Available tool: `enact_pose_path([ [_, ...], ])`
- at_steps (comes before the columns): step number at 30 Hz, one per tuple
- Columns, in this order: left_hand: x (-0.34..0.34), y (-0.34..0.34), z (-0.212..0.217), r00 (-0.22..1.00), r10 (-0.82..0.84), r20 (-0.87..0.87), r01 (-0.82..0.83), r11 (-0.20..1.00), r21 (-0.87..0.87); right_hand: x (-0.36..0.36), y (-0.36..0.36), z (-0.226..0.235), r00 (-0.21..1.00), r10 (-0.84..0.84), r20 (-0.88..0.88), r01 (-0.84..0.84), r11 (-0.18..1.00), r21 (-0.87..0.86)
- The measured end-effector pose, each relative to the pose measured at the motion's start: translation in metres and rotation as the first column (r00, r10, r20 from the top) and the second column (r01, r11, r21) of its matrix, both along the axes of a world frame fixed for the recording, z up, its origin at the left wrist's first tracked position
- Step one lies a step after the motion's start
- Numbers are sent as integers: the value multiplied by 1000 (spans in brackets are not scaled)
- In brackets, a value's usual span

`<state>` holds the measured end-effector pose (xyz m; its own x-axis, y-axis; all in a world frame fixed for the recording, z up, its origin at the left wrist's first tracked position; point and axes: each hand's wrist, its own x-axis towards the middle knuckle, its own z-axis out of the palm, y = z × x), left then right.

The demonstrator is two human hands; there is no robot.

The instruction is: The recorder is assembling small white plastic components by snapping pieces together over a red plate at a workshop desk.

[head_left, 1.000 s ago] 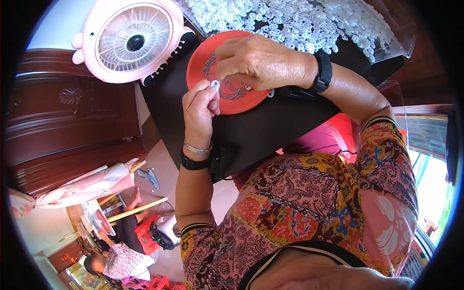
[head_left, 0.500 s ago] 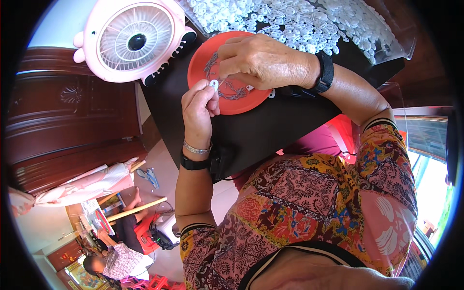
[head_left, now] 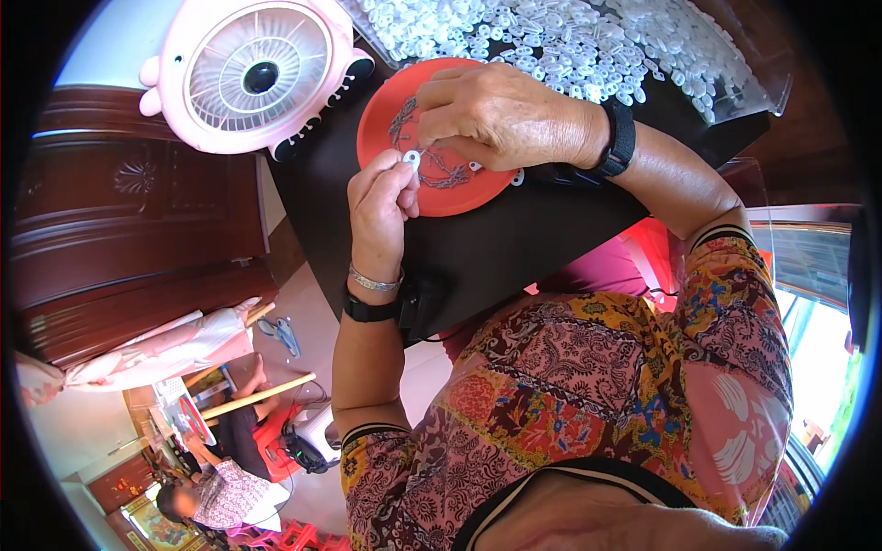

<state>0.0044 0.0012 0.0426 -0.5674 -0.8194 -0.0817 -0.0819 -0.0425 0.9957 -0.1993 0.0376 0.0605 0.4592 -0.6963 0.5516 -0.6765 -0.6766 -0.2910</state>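
Observation:
Between thumb and forefinger, my left hand (head_left: pixel 377 207) pinches a small white oval plastic piece (head_left: pixel 412 160) with a hole in it, held above the near left part of an orange-red round plate (head_left: pixel 478 193). Close by on the right, my right hand (head_left: pixel 505 115) is closed over the plate, fingertips almost at the white piece. Whatever those fingertips grip is too small and hidden to name. On the plate lie small grey metal pieces (head_left: pixel 446 176), clumped in an arc and partly covered by my right hand.
Many white oval pieces (head_left: pixel 551 41) are heaped at the far side of the dark table (head_left: pixel 514 248). A pink animal-shaped fan (head_left: pixel 260 78) stands left of the plate. One loose white piece (head_left: pixel 517 177) lies beside the plate. Another person (head_left: pixel 225 496) sits at the lower left.
My left hand and the white piece have shifted very slightly right, toward my right hand. My right hand stays nearly in place.

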Motion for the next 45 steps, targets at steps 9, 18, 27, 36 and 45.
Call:
enact_pose_path([
  [9, 2, -2, -3, 997, -70, 34, 71, 997, -40, 0, -4, -8, 996, 93, 18, -93, 995, 36],
  [18, 4, -1, 3, 995, -91, 29, 91, 996, -5, -1, -4, -6, 994, 109, 20, -110, 993, 32],
  [27, 3, 0, 4, 998, -52, -24, 54, 994, 92, 5, -6, -7, 956, 198, 216, -204, 979, 5],
  [36, 8, -5, 1, 990, -139, -35, 142, 985, 103, -3, -8, -9, 914, 234, 332, -332, 901, 278],
  [45, 7, -3, 1, 986, -163, -22, 165, 981, 104, -5, -6, -2, 923, 326, 203, -363, 914, 182],
])
